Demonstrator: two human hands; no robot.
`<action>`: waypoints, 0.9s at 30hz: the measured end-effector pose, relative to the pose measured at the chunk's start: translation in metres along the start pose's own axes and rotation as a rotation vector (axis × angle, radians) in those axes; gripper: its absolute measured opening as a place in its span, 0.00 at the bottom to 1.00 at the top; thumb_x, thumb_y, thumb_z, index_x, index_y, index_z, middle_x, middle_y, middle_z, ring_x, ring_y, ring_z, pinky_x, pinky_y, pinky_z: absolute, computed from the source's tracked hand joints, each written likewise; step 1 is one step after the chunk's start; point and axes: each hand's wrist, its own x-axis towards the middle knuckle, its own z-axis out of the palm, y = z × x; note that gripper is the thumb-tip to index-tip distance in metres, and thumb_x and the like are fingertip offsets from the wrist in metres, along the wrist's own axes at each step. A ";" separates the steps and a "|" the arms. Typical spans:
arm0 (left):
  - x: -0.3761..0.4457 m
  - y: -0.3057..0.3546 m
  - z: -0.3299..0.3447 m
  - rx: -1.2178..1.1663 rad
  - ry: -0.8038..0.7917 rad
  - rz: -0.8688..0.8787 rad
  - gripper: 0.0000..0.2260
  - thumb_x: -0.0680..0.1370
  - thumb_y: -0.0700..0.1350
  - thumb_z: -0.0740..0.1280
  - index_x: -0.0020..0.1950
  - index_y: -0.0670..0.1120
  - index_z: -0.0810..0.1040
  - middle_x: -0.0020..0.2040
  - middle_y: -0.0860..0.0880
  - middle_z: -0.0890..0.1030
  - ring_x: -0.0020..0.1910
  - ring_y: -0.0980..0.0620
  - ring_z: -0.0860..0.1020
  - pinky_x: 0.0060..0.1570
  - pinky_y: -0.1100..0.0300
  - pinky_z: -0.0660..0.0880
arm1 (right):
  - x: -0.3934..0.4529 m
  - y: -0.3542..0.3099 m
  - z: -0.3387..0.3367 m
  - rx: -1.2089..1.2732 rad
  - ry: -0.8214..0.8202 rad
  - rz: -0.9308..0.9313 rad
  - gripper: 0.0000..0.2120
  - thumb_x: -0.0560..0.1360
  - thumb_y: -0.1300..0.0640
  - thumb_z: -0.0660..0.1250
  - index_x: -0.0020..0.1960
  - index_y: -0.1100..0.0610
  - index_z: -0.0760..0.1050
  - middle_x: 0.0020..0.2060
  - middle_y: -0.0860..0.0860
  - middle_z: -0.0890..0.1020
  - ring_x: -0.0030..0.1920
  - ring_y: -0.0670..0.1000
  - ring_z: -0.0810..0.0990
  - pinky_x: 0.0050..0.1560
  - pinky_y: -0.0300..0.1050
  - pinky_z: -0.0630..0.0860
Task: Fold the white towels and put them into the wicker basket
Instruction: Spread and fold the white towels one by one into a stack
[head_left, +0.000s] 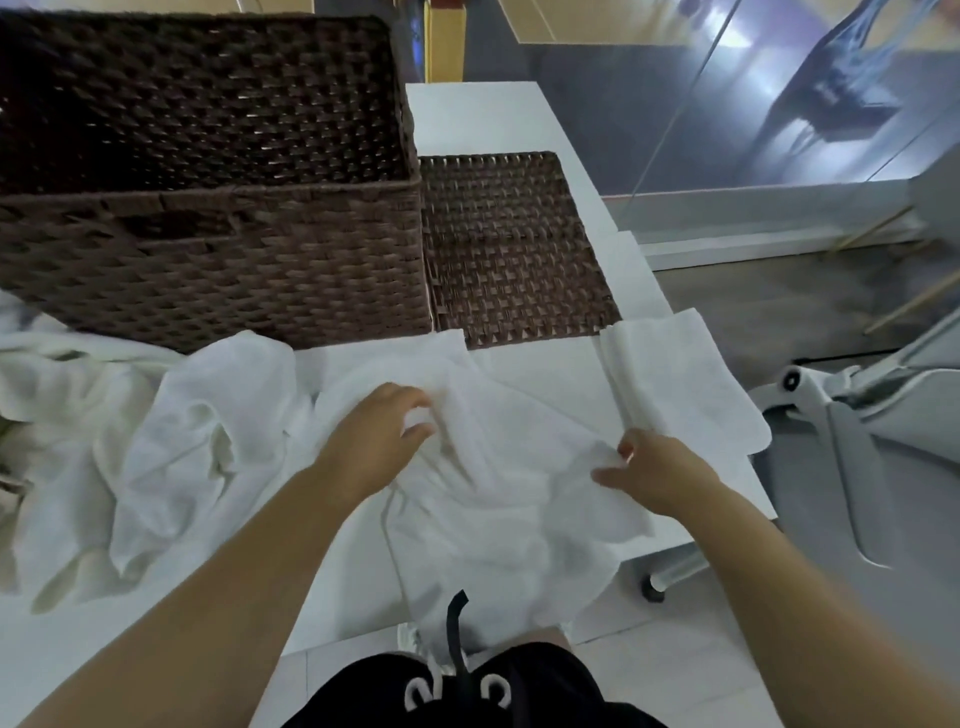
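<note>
Towel (498, 467) lies crumpled, axis unclear.

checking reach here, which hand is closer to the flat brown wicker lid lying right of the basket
Left. The left hand grips the white towel just below the flat brown wicker lid; the right hand pinches the towel lower, further off.

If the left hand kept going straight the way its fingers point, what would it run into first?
The left hand, gripping the crumpled white towel, points forward and right. Beyond more towel, it would probably first meet the flat brown wicker lid lying beside the big dark brown wicker basket; depth is uncertain.
</note>
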 end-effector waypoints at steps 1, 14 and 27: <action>-0.006 -0.004 0.008 0.009 0.011 -0.048 0.13 0.77 0.47 0.66 0.61 0.46 0.76 0.57 0.49 0.75 0.54 0.52 0.75 0.56 0.61 0.70 | 0.002 -0.002 0.004 0.069 0.046 -0.015 0.20 0.74 0.40 0.66 0.57 0.53 0.70 0.50 0.50 0.76 0.52 0.53 0.75 0.50 0.48 0.73; -0.039 -0.015 0.060 -0.157 -0.054 -0.564 0.20 0.77 0.51 0.66 0.64 0.40 0.69 0.56 0.45 0.77 0.55 0.46 0.76 0.48 0.60 0.69 | 0.036 -0.056 0.023 0.061 -0.051 -0.246 0.12 0.77 0.44 0.63 0.52 0.52 0.74 0.48 0.50 0.78 0.51 0.55 0.77 0.50 0.47 0.73; -0.065 -0.004 0.065 -0.547 0.200 -0.755 0.09 0.75 0.46 0.68 0.45 0.41 0.72 0.38 0.48 0.74 0.37 0.50 0.73 0.36 0.58 0.66 | 0.051 -0.029 0.020 0.343 -0.125 -0.342 0.08 0.72 0.58 0.68 0.43 0.55 0.68 0.38 0.49 0.74 0.36 0.50 0.72 0.33 0.41 0.67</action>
